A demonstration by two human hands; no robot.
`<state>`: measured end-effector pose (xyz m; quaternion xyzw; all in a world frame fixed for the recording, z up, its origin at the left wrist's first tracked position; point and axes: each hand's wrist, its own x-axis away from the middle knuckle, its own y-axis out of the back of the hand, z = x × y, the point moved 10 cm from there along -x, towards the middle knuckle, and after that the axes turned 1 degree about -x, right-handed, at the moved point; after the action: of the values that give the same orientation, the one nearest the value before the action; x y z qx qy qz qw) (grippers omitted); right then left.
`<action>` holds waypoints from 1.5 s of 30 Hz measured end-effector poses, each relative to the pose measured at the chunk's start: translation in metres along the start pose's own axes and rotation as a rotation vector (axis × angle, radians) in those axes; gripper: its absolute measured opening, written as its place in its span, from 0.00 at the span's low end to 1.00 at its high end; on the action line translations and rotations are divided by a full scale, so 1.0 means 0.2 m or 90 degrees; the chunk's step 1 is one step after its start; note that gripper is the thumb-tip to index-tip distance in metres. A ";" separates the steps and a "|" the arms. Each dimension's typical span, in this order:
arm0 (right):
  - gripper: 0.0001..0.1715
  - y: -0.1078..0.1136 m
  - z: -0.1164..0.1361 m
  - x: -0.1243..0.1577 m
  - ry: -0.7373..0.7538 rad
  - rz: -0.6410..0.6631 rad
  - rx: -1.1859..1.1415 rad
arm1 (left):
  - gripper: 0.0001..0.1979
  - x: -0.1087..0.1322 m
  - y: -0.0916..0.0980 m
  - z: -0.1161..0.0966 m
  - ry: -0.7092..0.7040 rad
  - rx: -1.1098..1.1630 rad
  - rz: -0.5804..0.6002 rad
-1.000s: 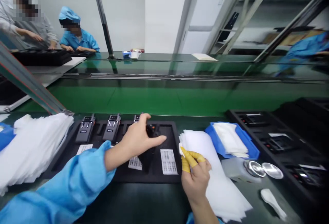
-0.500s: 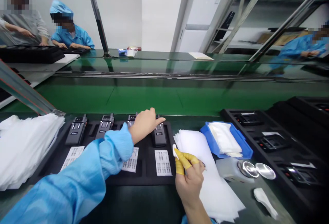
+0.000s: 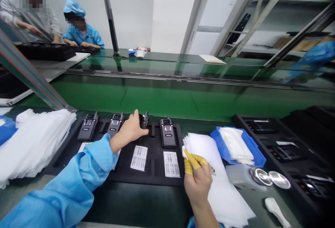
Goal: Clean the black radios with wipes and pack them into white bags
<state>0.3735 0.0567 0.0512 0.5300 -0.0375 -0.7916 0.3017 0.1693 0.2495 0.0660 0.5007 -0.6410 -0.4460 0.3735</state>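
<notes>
My left hand (image 3: 130,129), in a blue sleeve, is at the third walkie-talkie (image 3: 145,119) in the black foam tray (image 3: 154,181). Its thumb and index finger close around that radio, whose lower body is largely hidden. To its right a walkie-talkie (image 3: 168,134) lies back up, marked Riton; two more lie to the left. White label sheets (image 3: 139,158) lie below the radios. My right hand (image 3: 197,175), with yellow finger covers, pinches a small white pad (image 3: 184,152) beside the tray's right edge.
White sleeves (image 3: 227,196) are stacked under my right wrist; another white pile (image 3: 39,144) lies left. A blue bin (image 3: 259,158) holds white cloths, near a bottle with a metal lid (image 3: 258,176). More radios sit in a dark tray (image 3: 285,172). Co-workers sit and stand beyond the bench.
My left hand has moved left from the fourth walkie-talkie to the third, uncovering the fourth. My right hand still pinches the white pad. The camera view has shifted slightly.
</notes>
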 end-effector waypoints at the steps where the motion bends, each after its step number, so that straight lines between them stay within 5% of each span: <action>1: 0.12 0.00 -0.01 0.00 0.000 -0.001 0.001 | 0.49 0.04 0.03 0.02 -0.012 0.025 -0.011; 6: 0.13 -0.02 0.06 -0.01 0.022 0.015 -0.013 | 0.35 0.37 0.16 0.07 -0.102 0.188 -0.075; 10: 0.18 -0.03 0.28 -0.07 0.071 0.080 -0.065 | 0.31 0.61 0.16 0.05 -0.176 0.319 -0.070; 14: 0.20 -0.05 0.53 -0.12 0.133 0.134 -0.102 | 0.33 0.71 0.11 0.01 -0.228 0.347 -0.047; 24: 0.22 -0.13 0.83 -0.12 0.245 0.174 -0.092 | 0.34 0.75 0.04 0.02 -0.241 0.376 -0.019; 37: 0.22 -0.11 0.75 -0.11 0.257 0.153 0.006 | 0.34 0.74 0.00 0.02 -0.224 0.380 -0.006; 45: 0.23 -0.14 0.81 -0.06 0.271 0.182 -0.056 | 0.33 0.73 0.01 0.02 -0.228 0.367 -0.015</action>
<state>0.2246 0.0432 0.1210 0.6603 -0.0137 -0.6124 0.4345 0.1331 0.1078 0.0718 0.5068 -0.7903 -0.3317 0.0928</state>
